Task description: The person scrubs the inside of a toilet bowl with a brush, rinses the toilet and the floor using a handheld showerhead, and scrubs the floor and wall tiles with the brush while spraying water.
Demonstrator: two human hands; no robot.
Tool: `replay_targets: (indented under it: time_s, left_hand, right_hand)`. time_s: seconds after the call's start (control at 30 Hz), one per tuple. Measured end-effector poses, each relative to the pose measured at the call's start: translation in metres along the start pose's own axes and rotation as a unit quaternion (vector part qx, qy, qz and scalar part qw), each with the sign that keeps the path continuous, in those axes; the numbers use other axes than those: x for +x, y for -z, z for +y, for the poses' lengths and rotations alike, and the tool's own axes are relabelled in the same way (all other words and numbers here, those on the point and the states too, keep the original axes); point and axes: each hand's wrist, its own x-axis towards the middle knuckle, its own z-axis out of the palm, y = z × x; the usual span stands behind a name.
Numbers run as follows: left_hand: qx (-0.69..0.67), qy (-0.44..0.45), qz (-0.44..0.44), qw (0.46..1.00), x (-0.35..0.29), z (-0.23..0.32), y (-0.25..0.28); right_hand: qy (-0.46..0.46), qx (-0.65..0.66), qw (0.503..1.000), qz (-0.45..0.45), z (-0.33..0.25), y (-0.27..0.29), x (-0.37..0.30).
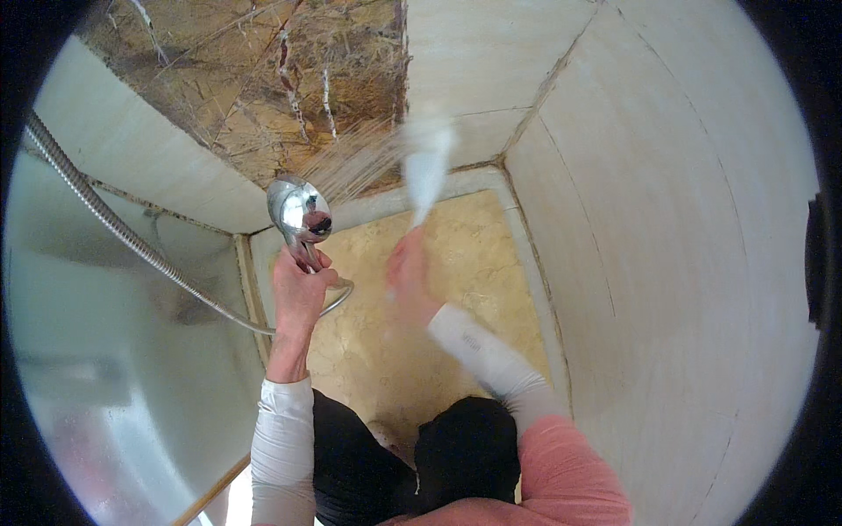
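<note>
At the centre of the frame, my left hand is clenched around the handle of a shiny chrome shower head, whose ribbed metal hose runs to the upper left. Just right of it, my right hand grips a blurred white cloth held up into the spray before the brown marble wall panel.

Chrome shower head held upright, spraying rightward; blurred white cloth raised beside the spray.

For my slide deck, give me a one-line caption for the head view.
Left hand aims a chrome shower head spraying the marble wall while right hand holds a blurred white object.
</note>
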Motion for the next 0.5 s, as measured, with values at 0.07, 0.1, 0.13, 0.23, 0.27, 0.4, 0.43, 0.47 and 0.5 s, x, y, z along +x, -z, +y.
replay_targets:
  time_s: [0.07,0.1,0.13,0.23,0.27,0.4,0.43,0.47,0.5]
  left_hand:
    - [-0.014,-0.007,0.000,1.000,-0.003,0.000,0.002]
    - [-0.020,-0.006,0.006,1.000,-0.004,0.005,0.001]
    - [-0.018,-0.007,0.015,1.000,-0.007,0.012,0.000]
    - [0.015,-0.041,0.033,0.999,-0.006,0.015,-0.010]
    - [0.029,-0.055,0.035,0.997,-0.005,0.014,-0.014]
    - [0.088,-0.033,0.017,0.995,-0.001,0.006,-0.013]
    - [0.078,-0.026,0.012,0.997,-0.001,0.003,-0.012]
    - [0.069,-0.019,0.007,0.997,-0.002,0.001,-0.010]
    - [0.067,-0.017,0.011,0.998,-0.003,0.003,-0.006]
  right_hand:
    - [0.073,0.057,0.995,0.021,-0.038,0.027,0.053]
    - [0.091,0.082,0.992,0.011,-0.073,0.029,0.067]
    - [0.104,0.113,0.988,-0.003,-0.094,0.027,0.074]
    - [0.098,0.034,0.993,0.057,-0.043,-0.011,0.050]
    - [0.068,0.013,0.998,-0.008,-0.009,-0.017,0.025]
    - [-0.080,-0.001,0.995,-0.051,0.010,-0.011,-0.029]
    - [-0.062,0.029,0.998,-0.015,-0.002,0.000,-0.016]
    - [-0.044,0.060,0.997,0.022,-0.019,0.012,0.006]
    - [-0.010,0.107,0.994,0.013,-0.047,0.021,0.030]
